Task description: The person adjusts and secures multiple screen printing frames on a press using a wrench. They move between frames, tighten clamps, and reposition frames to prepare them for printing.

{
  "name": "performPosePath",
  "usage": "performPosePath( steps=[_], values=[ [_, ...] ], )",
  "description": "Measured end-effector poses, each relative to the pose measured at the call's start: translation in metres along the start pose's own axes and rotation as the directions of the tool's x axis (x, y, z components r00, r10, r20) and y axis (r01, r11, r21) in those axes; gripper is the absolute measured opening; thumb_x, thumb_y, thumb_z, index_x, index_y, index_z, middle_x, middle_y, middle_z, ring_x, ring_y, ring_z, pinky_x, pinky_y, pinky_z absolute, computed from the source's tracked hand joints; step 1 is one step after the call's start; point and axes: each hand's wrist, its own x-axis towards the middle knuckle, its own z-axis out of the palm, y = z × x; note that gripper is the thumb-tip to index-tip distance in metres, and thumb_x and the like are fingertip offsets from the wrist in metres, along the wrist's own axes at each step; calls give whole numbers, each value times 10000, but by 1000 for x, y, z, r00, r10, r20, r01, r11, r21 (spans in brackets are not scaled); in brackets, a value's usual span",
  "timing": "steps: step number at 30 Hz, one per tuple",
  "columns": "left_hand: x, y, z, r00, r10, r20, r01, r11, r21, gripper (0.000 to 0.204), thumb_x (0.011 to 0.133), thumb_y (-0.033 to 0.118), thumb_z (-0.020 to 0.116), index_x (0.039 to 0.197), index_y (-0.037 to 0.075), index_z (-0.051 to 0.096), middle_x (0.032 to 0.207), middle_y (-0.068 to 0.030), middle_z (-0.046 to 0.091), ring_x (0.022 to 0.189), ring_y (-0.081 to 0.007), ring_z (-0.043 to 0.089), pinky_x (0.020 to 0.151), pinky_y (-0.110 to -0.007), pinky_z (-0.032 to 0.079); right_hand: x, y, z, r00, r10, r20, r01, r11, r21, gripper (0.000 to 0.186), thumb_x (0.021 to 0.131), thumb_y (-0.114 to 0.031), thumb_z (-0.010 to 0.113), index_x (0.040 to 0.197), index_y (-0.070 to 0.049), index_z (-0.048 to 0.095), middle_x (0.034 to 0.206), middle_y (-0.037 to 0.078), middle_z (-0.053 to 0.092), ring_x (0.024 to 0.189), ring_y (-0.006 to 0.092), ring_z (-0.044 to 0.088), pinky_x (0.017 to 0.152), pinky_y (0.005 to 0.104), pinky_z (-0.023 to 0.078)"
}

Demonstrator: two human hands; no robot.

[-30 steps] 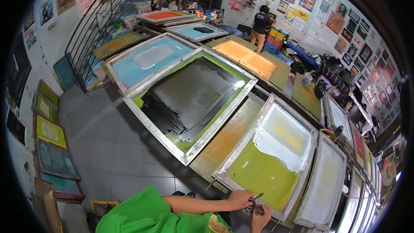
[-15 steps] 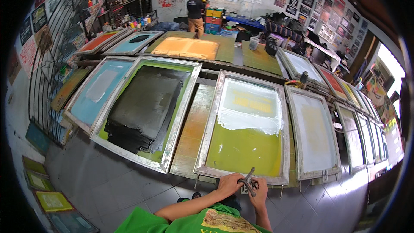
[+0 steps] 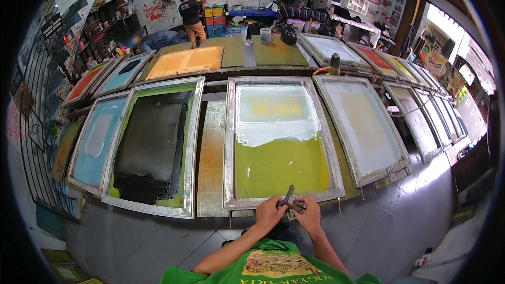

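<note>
Both of my hands are at the near edge of a silkscreen frame (image 3: 229,142), just in front of its lower rail. My left hand (image 3: 269,213) is closed around one side of a dark metal tool with crossing arms (image 3: 288,194); its exact kind is unclear. The fingers of my right hand (image 3: 309,214) are closed on the tool's other side. One arm of the tool points up over the rail. White ink (image 3: 279,131) covers the upper part of this frame's mesh, and the lower part is bare yellow-green.
To the left lies a screen with black ink (image 3: 152,147), beside a blue screen (image 3: 94,137). A pale screen (image 3: 363,126) lies to the right. Behind, an orange-coated board (image 3: 184,62) rests on a long table. A person (image 3: 190,16) stands at the back; another person (image 3: 160,40) bends over nearby.
My view has turned, so the frames sit more level and farther left. A bending person now shows at the back left. My hands still hold the tool at the frame's edge.
</note>
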Motion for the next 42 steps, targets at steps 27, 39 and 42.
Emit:
performPosePath(
  steps=[27, 39, 42],
  values=[
    [35, -115, -159, 919, -253, -302, 352, 871, 342, 338, 1001, 228, 690, 1217, -29, 733, 1255, -230, 655, 1229, -420, 568, 1032, -489, 466, -8, 13, -1, 1000, 20, 9, -21, 994, 111, 352, 782, -14, 796, 1122, -65, 724, 1047, 130, 621, 923, 349, 673, 782, 412, 554],
    [-5, 4, -14, 910, 412, 47, -413, 893, 179, 195, 876, 132, 817, 1067, 105, 790, 1034, -50, 708, 1020, -293, 632, 901, -424, 468, -10, 13, -1, 998, 51, -48, -47, 996, 78, 285, 815, -148, 845, 1071, -86, 733, 1017, 103, 630, 904, 345, 674, 759, 428, 543],
    [-4, -2, 1, 920, 389, 45, -390, 896, 213, 195, 881, 169, 828, 1070, 131, 796, 1026, -22, 701, 1018, -266, 615, 899, -434, 430, -12, 14, -8, 997, 68, -29, -67, 998, 18, 324, 811, -132, 847, 1108, -89, 726, 1013, 108, 626, 904, 344, 677, 760, 428, 546]
  ],
)
